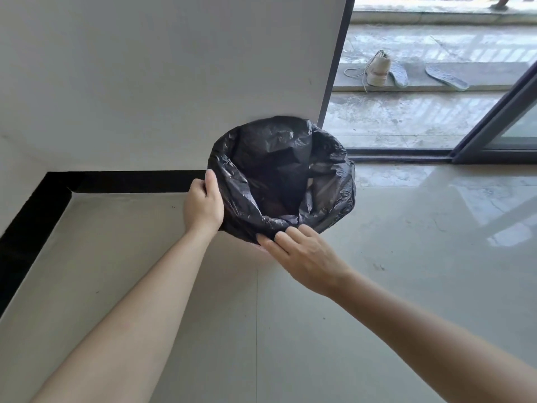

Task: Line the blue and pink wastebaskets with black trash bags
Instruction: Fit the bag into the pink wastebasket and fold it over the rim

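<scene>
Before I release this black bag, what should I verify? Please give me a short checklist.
1. Mouth of the crinkled black plastic trash bag spread wide open: ok.
2. Bag edge folded outward along the far and right sides: ok.
3. Near edge seated, where the straight fingers of the right hand lie on it: cannot tell, the hand covers it.
4. Left hand grips the left edge, thumb on top: ok.
5. Bag pushed fully down inside: cannot tell, the inside is too dark.
</scene>
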{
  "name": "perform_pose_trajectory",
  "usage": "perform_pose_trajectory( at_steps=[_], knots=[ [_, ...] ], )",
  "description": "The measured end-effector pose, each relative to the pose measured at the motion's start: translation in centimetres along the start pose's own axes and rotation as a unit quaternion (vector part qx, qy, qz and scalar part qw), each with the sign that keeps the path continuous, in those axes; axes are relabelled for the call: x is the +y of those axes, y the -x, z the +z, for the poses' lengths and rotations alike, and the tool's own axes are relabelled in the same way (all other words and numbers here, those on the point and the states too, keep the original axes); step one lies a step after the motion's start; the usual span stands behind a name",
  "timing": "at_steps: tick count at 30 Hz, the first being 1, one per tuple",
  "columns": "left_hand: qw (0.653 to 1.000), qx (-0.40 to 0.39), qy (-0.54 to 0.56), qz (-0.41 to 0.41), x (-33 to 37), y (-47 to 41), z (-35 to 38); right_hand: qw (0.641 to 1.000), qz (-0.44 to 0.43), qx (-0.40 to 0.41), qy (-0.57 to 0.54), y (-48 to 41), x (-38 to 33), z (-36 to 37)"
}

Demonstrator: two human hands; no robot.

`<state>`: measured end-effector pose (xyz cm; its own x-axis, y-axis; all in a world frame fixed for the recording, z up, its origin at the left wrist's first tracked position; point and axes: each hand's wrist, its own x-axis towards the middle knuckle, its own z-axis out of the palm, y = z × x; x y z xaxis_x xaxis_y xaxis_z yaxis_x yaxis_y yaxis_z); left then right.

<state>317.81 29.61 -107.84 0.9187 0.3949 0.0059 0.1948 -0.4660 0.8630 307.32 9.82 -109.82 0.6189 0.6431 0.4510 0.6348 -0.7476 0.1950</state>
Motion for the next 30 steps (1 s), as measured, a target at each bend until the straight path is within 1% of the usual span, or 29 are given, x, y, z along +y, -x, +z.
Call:
perform_pose_trajectory(
  at_steps=[1, 3, 5, 6, 8, 10, 11, 13, 14, 15, 16, 17, 19, 21, 22, 23, 25, 26, 28, 29, 30],
  knots=[
    [0.999, 0.007, -0.045, 0.021, -0.5, 0.3, -0.2, 1.000, 0.005, -0.017, -0.012, 0.5, -0.1, 0.3],
    [0.991, 0.025, -0.120, 0.049, -1.5, 0.8, -0.6, 0.996, 0.041, -0.052, -0.062, 1.2, 0.2, 0.3],
    [0.983, 0.054, -0.151, 0.087, -1.9, 1.3, -0.8, 0.986, 0.081, -0.063, -0.128, 1.5, 0.7, -0.2],
    [0.978, 0.068, -0.156, 0.123, -1.9, 1.4, -0.9, 0.982, 0.097, -0.053, -0.151, 1.5, 0.9, -0.6],
    [0.951, 0.107, -0.179, 0.229, -1.6, 1.4, -0.9, 0.979, 0.123, -0.016, -0.163, 1.3, 1.5, -1.7],
    [0.905, 0.130, -0.217, 0.342, -1.0, 1.2, -0.8, 0.978, 0.137, 0.028, -0.157, 0.8, 2.2, -2.9],
    [0.883, 0.123, -0.234, 0.389, -0.7, 1.1, -0.7, 0.973, 0.152, 0.052, -0.163, 0.4, 2.5, -3.4],
    [0.842, 0.090, -0.261, 0.463, -0.4, 1.3, -0.3, 0.948, 0.228, 0.116, -0.188, -0.7, 3.6, -4.4],
    [0.829, 0.071, -0.268, 0.486, -0.4, 1.6, -0.1, 0.927, 0.286, 0.147, -0.192, -1.2, 4.3, -4.6],
    [0.826, 0.052, -0.265, 0.494, -0.6, 2.0, 0.1, 0.903, 0.349, 0.167, -0.186, -1.8, 5.2, -4.7],
    [0.837, 0.032, -0.249, 0.486, -0.8, 2.4, 0.2, 0.877, 0.411, 0.170, -0.180, -2.2, 6.1, -4.5],
    [0.860, 0.014, -0.221, 0.460, -1.0, 2.7, 0.2, 0.851, 0.467, 0.153, -0.184, -2.6, 7.0, -4.1],
    [0.912, -0.013, -0.147, 0.382, -1.1, 3.2, 0.2, 0.796, 0.557, 0.069, -0.226, -2.9, 8.0, -3.0],
    [0.943, -0.021, -0.076, 0.325, -0.9, 3.4, 0.3, 0.737, 0.605, -0.005, -0.301, -2.9, 7.9, -2.1],
    [0.952, -0.011, -0.044, 0.302, -0.7, 3.4, 0.3, 0.714, 0.611, -0.014, -0.342, -2.8, 7.6, -1.9],
    [0.960, 0.012, -0.023, 0.279, -0.4, 3.4, 0.4, 0.699, 0.611, -0.011, -0.371, -2.8, 7.4, -1.7],
    [0.975, 0.076, 0.009, 0.207, 0.3, 2.9, 0.6, 0.689, 0.613, 0.000, -0.387, -3.0, 7.4, -1.8],
    [0.983, 0.099, 0.038, 0.152, 0.6, 2.4, 0.5, 0.688, 0.616, 0.002, -0.383, -3.2, 7.6, -1.9],
    [0.987, 0.121, 0.106, 0.030, 1.2, 1.0, 0.0, 0.690, 0.621, 0.002, -0.373, -3.2, 8.1, -2.1],
    [0.985, 0.123, 0.125, -0.005, 1.3, 0.3, -0.2, 0.693, 0.620, -0.001, -0.368, -3.1, 8.3, -2.1],
    [0.983, 0.127, 0.132, -0.016, 1.1, -0.2, -0.4, 0.696, 0.618, -0.006, -0.364, -3.0, 8.4, -2.2]
  ],
)
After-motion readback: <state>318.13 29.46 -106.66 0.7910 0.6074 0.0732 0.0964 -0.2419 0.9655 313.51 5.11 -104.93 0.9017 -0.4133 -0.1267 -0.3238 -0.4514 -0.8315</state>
